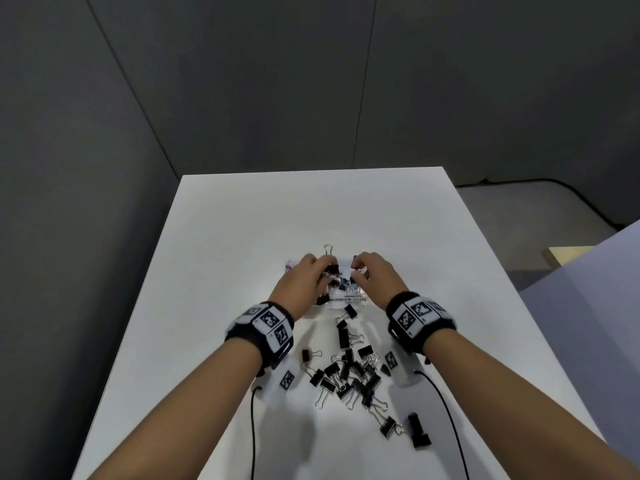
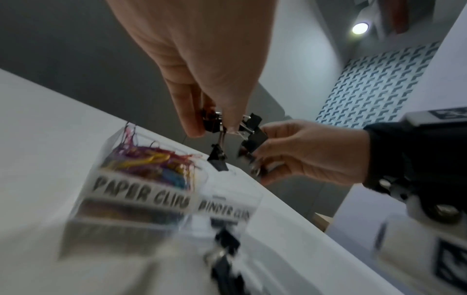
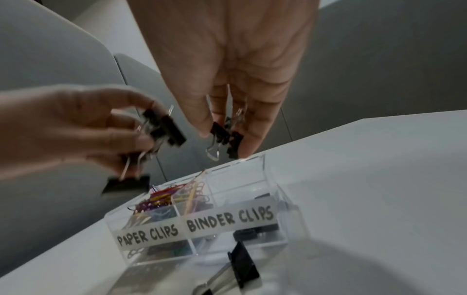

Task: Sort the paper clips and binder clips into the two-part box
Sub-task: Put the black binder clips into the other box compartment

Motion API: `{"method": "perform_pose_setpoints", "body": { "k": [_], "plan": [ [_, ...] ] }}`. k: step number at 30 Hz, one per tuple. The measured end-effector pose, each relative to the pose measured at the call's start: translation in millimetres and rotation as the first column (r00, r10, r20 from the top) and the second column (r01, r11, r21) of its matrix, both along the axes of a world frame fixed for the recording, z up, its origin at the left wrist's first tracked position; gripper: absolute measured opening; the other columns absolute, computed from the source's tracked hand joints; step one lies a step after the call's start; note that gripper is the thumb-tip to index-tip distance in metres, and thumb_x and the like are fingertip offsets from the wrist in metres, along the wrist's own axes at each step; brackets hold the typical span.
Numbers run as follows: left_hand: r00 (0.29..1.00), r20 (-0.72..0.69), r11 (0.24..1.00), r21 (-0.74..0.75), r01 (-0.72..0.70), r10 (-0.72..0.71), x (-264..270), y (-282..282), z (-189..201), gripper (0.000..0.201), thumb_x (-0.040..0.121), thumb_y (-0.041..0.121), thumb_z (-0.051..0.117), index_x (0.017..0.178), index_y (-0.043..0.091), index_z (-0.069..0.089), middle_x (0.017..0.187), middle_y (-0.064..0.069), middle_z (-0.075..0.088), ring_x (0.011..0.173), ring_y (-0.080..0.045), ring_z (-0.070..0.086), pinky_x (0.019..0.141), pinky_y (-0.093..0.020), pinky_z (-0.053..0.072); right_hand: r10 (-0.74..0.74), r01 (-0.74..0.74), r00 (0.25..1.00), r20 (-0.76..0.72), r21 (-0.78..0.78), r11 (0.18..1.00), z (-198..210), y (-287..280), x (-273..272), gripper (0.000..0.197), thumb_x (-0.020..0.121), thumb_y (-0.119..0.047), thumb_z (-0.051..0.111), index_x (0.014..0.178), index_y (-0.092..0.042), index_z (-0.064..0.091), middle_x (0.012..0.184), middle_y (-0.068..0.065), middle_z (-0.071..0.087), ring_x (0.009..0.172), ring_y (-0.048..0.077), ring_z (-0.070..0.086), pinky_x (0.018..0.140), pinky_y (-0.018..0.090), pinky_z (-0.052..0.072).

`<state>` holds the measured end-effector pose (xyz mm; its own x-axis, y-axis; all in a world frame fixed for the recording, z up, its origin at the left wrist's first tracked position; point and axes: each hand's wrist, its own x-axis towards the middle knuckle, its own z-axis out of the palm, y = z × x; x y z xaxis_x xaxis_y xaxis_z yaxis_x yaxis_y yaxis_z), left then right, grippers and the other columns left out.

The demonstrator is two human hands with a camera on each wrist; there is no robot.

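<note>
Both hands over clear box (image 3: 275,199). Left hand (image 1: 304,278) pinches binder clips (image 2: 215,123); right hand (image 1: 372,273) pinches more (image 3: 223,133), count unclear from blur.

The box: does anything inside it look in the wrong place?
Nothing stands out. The coloured paper clips lie in the PAPER CLIPS part of the clear box; black binder clips lie in the BINDER CLIPS part.

A plain white rectangular table (image 1: 242,237) is seen carrying a clear acrylic two-part box (image 3: 283,201) (labelled compartments) and, nearer, a loose heap of black metal binder clips (image 1: 349,372).
</note>
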<state>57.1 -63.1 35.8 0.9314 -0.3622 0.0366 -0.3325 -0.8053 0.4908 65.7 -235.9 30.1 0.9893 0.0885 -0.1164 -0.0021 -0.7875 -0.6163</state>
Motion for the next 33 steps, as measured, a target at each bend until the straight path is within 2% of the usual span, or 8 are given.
{"method": "perform_pose_setpoints", "body": {
  "k": [4, 8, 12, 17, 20, 23, 28, 33],
  "plan": [
    [1.0, 0.004, 0.998, 0.062, 0.009, -0.009, 27, -16, 9, 0.033, 0.095, 0.018, 0.047, 0.128, 0.021, 0.046, 0.111, -0.012, 0.053, 0.086, -0.031, 0.06, 0.076, -0.037, 0.05, -0.041, 0.041, 0.996, -0.075, -0.002, 0.999, 0, 1, 1, 0.031, 0.097, -0.019, 0.04, 0.127, -0.015, 0.048, 0.127, 0.008, 0.059, 0.11, 0.026, 0.058, 0.093, 0.037, 0.046],
    [0.994, 0.005, 0.971, 0.215, 0.109, -0.113, 42, -38, 2, 0.035, 0.095, 0.014, 0.046, 0.13, 0.018, 0.043, 0.11, -0.014, 0.051, 0.075, -0.027, 0.052, 0.066, -0.037, 0.045, -0.089, 0.085, 0.995, -0.037, -0.092, 0.992, -7, -24, -19, 0.025, 0.096, -0.018, 0.039, 0.111, -0.013, 0.058, 0.114, 0.006, 0.064, 0.099, 0.024, 0.06, 0.087, 0.034, 0.048],
    [0.976, -0.007, 0.9, 0.387, 0.203, -0.217, 43, -47, -15, 0.04, 0.093, 0.009, 0.046, 0.132, 0.018, 0.039, 0.111, -0.014, 0.053, 0.075, -0.028, 0.051, 0.059, -0.033, 0.039, 0.142, -0.172, 0.976, -0.165, -0.185, 0.968, -24, -41, -53, 0.024, 0.095, -0.025, 0.046, 0.116, -0.018, 0.056, 0.117, 0.0, 0.061, 0.1, 0.017, 0.058, 0.087, 0.03, 0.049],
    [0.928, -0.007, 0.746, 0.592, 0.303, -0.372, 32, -47, -19, 0.034, 0.091, 0.023, 0.043, 0.123, 0.011, 0.05, 0.12, -0.012, 0.056, 0.109, -0.03, 0.053, 0.087, -0.037, 0.041, 0.382, -0.442, 0.892, -0.241, -0.29, 0.849, -45, -49, -82, 0.049, 0.091, -0.04, 0.05, 0.137, -0.026, 0.04, 0.139, -0.002, 0.046, 0.122, 0.017, 0.044, 0.099, 0.03, 0.041],
    [0.909, 0.013, 0.735, 0.593, 0.329, -0.417, 24, -44, -13, 0.033, 0.092, 0.024, 0.041, 0.119, 0.009, 0.053, 0.122, -0.011, 0.054, 0.11, -0.029, 0.051, 0.09, -0.038, 0.04, 0.481, -0.542, 0.84, -0.25, -0.364, 0.758, -52, -49, -91, 0.064, 0.086, -0.042, 0.056, 0.143, -0.027, 0.03, 0.144, 0.0, 0.04, 0.124, 0.021, 0.042, 0.102, 0.032, 0.037],
    [0.857, -0.047, 0.702, 0.551, 0.451, -0.514, 7, -41, -14, 0.031, 0.093, 0.026, 0.04, 0.114, 0.009, 0.055, 0.117, -0.01, 0.055, 0.106, -0.029, 0.054, 0.078, -0.036, 0.044, 0.501, -0.565, 0.825, -0.262, -0.416, 0.713, -52, -46, -93, 0.065, 0.087, -0.04, 0.057, 0.144, -0.024, 0.031, 0.143, 0.003, 0.04, 0.123, 0.024, 0.043, 0.101, 0.034, 0.037],
    [0.809, -0.269, 0.669, 0.459, 0.585, -0.523, -24, -30, -35, 0.056, 0.087, 0.047, 0.053, 0.134, 0.018, 0.043, 0.135, -0.006, 0.044, 0.118, -0.025, 0.049, 0.087, -0.037, 0.047, 0.374, -0.461, 0.883, -0.284, -0.375, 0.804, -47, -44, -92, 0.054, 0.089, -0.033, 0.056, 0.138, -0.02, 0.037, 0.136, 0.005, 0.043, 0.122, 0.023, 0.042, 0.094, 0.035, 0.044],
    [0.848, -0.329, 0.751, 0.401, 0.524, -0.416, -39, -27, -44, 0.055, 0.088, 0.041, 0.058, 0.135, 0.019, 0.041, 0.14, -0.005, 0.035, 0.121, -0.024, 0.044, 0.085, -0.037, 0.047, 0.26, -0.352, 0.917, -0.303, -0.308, 0.884, -46, -42, -90, 0.057, 0.084, -0.029, 0.061, 0.135, -0.019, 0.036, 0.143, 0.004, 0.032, 0.126, 0.023, 0.039, 0.096, 0.039, 0.046]
  ]
}}
